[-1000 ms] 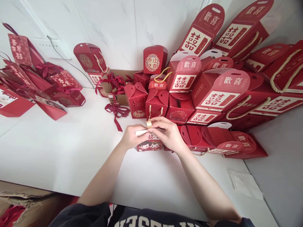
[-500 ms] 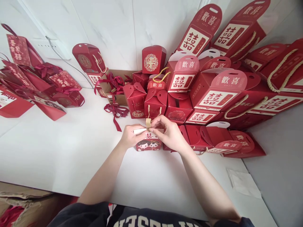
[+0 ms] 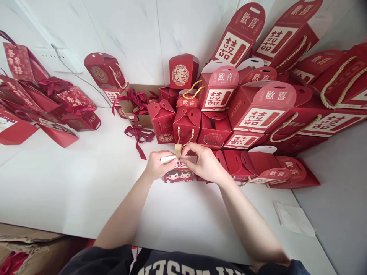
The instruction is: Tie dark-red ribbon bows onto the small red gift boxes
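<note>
Just below the centre of the frame I have a small red gift box (image 3: 179, 176), upright, two cartoon faces on its front beneath a red double-happiness character; a curled tan loop (image 3: 178, 149) rises at its top edge.

Head-worn view, forward and down

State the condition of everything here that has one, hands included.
Cartoon box: upright, top partly hidden.
Left hand: closed on the white strip atop that box.
Right hand: pinching at the tan band.
Tan band: curled into a loop.
Cardboard box: open, ribbons inside.
Loose ribbons: tangled on table.
Lower carton: open, edges torn.
Red boxes at right: stacked, several flaps raised.
Red boxes at left: heaped, some tilted.
</note>
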Tool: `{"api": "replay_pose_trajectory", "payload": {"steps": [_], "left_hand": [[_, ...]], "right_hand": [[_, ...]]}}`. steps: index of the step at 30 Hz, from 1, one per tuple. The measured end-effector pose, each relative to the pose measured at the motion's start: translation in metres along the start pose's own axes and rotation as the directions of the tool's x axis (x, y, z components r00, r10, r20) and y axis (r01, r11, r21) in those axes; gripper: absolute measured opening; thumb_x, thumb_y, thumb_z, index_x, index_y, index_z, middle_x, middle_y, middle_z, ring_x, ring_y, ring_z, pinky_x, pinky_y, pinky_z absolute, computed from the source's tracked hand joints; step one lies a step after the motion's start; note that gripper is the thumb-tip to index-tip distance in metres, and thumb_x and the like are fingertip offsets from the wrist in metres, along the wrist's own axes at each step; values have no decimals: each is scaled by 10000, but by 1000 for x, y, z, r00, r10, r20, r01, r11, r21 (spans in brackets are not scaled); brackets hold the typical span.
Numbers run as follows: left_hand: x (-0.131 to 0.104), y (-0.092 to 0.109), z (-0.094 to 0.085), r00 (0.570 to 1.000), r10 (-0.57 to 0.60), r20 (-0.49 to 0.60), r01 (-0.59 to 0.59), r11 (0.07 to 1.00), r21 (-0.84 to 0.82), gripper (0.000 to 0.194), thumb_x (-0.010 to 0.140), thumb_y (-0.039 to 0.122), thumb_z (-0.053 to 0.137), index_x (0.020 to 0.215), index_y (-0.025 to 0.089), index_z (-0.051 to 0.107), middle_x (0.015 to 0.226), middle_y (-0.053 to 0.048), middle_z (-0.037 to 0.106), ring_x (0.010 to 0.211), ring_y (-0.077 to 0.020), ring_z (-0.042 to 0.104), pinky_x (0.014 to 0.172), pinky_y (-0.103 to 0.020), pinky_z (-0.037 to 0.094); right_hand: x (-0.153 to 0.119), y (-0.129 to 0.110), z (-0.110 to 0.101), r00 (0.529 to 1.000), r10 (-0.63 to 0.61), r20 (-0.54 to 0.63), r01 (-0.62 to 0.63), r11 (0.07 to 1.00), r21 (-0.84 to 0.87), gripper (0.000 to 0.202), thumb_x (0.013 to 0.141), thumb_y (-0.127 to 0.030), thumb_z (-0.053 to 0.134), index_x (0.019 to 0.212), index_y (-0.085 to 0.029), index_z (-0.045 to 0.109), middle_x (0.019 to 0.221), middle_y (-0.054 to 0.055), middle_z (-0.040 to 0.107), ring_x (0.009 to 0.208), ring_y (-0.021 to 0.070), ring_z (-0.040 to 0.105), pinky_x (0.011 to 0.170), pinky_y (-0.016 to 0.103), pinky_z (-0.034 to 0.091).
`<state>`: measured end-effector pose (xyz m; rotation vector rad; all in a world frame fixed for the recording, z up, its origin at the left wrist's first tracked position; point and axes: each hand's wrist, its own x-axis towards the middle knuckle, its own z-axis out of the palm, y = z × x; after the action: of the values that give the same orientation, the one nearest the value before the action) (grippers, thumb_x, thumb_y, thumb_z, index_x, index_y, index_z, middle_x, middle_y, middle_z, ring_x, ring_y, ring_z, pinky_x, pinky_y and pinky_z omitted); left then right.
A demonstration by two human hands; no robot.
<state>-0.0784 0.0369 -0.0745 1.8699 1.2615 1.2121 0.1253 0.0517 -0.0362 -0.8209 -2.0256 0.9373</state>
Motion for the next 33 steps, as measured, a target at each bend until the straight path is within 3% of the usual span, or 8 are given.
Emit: {"api": "replay_pose_trajectory", "payload": {"steps": [10,15,22,28,33], "left_hand": [[0,-2,0,1000,-3,6,3,1000,-6,158,773,251,680,661,140,668,645,-17,659,573,-119,566,540,-222,450],[1,0,1,1000,17,7,-18,1000,8,147,775,260,664,689,142,683,636,-16,656,575,-124,568,541,-228,453],[0,0,-1,999,11,35,-11,1000,-4,175,792,264,668,662,147,667,632,-11,643,569,-116,551,533,-222,443],[1,-1,-1,1000,-14,19,14,1000,-27,145,786,258,674,702,140,685,632,-11,642,566,-118,549,529,-221,441],[0,-2,0,1000,-19,1,19,1000,-16,182,790,284,675,686,135,673,592,0,598,533,-104,506,497,-216,412]], "right_hand": [[-2,2,1,994,109,10,-109,991,73,85,850,-179,559,924,-220,572,927,12,659,816,169,633,752,288,507],[0,0,1,999,36,6,-36,998,44,83,841,-177,581,915,-211,567,921,10,652,835,166,620,788,287,494],[-1,2,3,1000,19,1,-19,1000,17,70,887,-181,541,945,-220,530,881,1,620,751,140,584,720,259,477],[0,6,-3,987,-142,74,148,987,-70,114,945,-152,474,962,-218,565,933,36,607,824,162,592,723,273,477],[-1,8,-5,976,-192,107,210,960,-188,153,986,-204,488,996,-228,639,985,58,658,888,188,629,774,309,505]]}}
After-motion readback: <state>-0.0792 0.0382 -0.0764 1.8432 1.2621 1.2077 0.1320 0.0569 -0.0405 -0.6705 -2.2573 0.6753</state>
